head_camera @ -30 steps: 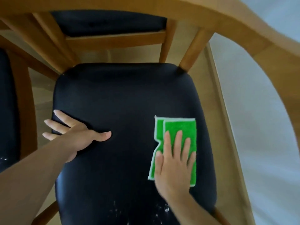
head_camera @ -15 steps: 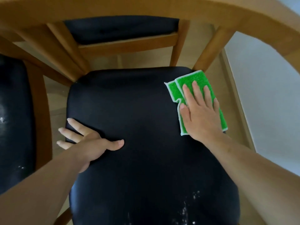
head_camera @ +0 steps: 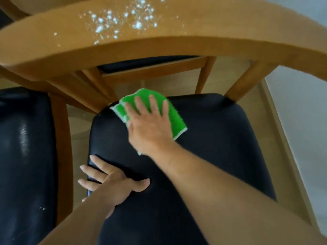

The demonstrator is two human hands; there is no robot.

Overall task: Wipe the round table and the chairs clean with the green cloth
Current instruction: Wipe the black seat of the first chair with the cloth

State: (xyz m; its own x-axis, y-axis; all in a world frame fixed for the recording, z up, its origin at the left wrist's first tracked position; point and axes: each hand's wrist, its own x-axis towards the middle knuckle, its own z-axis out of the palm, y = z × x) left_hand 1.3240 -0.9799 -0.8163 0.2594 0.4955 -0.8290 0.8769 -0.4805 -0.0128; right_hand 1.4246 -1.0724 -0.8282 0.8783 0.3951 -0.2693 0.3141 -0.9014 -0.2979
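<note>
My right hand (head_camera: 150, 128) presses the green cloth (head_camera: 174, 119) flat, fingers spread, at the chair seat (head_camera: 221, 138)'s far-left corner; left hand (head_camera: 113, 184) braces open-palmed. Next, I judge: the crumb-strewn worktop (head_camera: 212, 32).

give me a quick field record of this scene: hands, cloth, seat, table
right hand: right hand flat on the green cloth, fingers straight
left hand: left hand resting flat at the seat's left edge
cloth: at the far left corner of the black padded chair seat
table: round wooden table with white crumbs unwiped
</note>
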